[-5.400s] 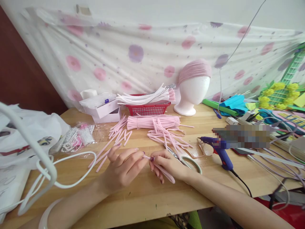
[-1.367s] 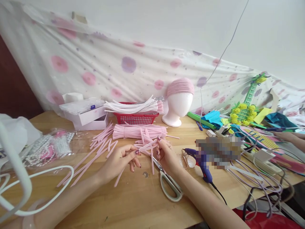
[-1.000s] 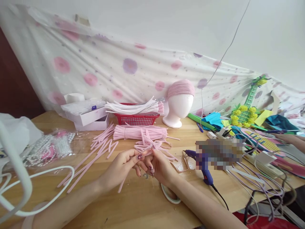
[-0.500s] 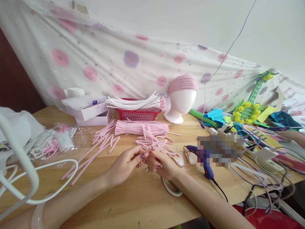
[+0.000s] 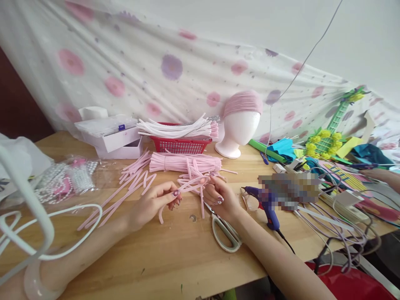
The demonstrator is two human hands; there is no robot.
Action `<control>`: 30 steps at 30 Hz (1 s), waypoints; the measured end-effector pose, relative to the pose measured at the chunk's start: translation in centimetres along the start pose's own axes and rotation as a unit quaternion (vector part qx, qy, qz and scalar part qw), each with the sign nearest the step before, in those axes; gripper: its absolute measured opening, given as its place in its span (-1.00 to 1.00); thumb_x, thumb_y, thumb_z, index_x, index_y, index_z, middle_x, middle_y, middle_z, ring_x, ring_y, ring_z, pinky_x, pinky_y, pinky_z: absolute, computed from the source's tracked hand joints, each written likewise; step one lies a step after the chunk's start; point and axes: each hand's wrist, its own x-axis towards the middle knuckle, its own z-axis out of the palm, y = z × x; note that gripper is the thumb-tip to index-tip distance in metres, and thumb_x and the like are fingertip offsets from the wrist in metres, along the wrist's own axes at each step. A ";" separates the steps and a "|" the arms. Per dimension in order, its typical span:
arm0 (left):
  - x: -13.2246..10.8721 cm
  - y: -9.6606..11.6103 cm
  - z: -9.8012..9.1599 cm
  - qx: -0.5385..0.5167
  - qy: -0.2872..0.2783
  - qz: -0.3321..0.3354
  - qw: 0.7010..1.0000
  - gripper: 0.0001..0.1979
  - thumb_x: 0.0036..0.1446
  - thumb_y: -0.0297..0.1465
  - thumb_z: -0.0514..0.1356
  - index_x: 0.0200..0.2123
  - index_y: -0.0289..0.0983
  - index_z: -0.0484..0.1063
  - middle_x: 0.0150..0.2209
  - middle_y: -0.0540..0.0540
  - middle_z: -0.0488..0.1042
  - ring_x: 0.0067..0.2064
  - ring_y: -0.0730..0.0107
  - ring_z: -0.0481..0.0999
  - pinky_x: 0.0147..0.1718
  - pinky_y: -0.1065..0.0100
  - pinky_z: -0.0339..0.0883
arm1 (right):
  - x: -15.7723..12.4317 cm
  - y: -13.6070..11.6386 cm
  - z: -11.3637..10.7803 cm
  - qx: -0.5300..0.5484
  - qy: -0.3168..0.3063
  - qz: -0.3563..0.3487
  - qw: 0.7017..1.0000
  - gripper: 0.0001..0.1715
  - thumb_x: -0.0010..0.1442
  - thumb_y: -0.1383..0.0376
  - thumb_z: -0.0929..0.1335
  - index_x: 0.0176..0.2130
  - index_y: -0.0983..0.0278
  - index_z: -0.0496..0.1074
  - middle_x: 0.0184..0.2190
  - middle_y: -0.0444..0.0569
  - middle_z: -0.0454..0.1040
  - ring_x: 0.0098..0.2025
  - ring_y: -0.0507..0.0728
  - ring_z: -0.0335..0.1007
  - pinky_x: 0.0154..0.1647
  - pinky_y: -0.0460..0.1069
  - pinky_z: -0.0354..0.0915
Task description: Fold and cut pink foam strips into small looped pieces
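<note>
While the left hand (image 5: 153, 205) and right hand (image 5: 223, 198) both pinch the pink strip (image 5: 191, 186), uneven pulling could slip it loose. Its dangling end, near the scissors (image 5: 216, 219), could snag.

A white wall (image 5: 250, 21) rises at the far side, its lower part behind a creased sheet (image 5: 140, 87) printed with pink and purple flowers. A dark brown surface (image 5: 18, 100) shows at far left. Soft light falls on the pale wooden table (image 5: 156, 262).
</note>
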 end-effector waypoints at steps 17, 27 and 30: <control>-0.6 -0.6 0.4 0.200 0.044 0.041 0.978 -0.73 0.21 -0.22 0.03 -0.34 -0.25 0.42 -0.46 -0.01 0.35 -0.38 0.36 0.34 -0.56 0.47 0.26 | -0.3 -0.8 -0.3 -0.467 0.179 -0.229 0.835 -0.43 0.34 0.00 0.17 -0.59 0.25 0.15 -0.68 -0.22 0.10 -0.59 -0.02 0.02 -0.52 -0.07 0.01; -0.3 0.0 0.4 -0.070 0.012 -0.095 0.993 -0.84 -0.02 -0.30 0.16 -0.52 -0.26 0.41 -0.61 0.05 0.26 -0.49 0.43 0.26 -0.45 0.40 0.28 | -0.9 -1.2 -0.6 -0.538 0.114 -0.303 0.778 -0.58 0.35 0.18 0.21 -0.53 0.24 0.14 -0.59 -0.21 0.10 -0.53 -0.01 0.00 -0.49 -0.06 0.00; 0.1 -0.5 -0.1 -0.226 -0.035 -0.151 0.962 -0.87 -0.09 -0.33 0.21 -0.54 -0.28 0.41 -0.65 0.07 0.23 -0.54 0.47 0.25 -0.44 0.37 0.30 | -1.0 -2.2 -1.1 -0.522 0.148 -0.334 0.770 -0.56 0.35 0.17 0.22 -0.54 0.24 0.15 -0.61 -0.21 0.11 -0.55 -0.01 0.00 -0.49 -0.06 0.00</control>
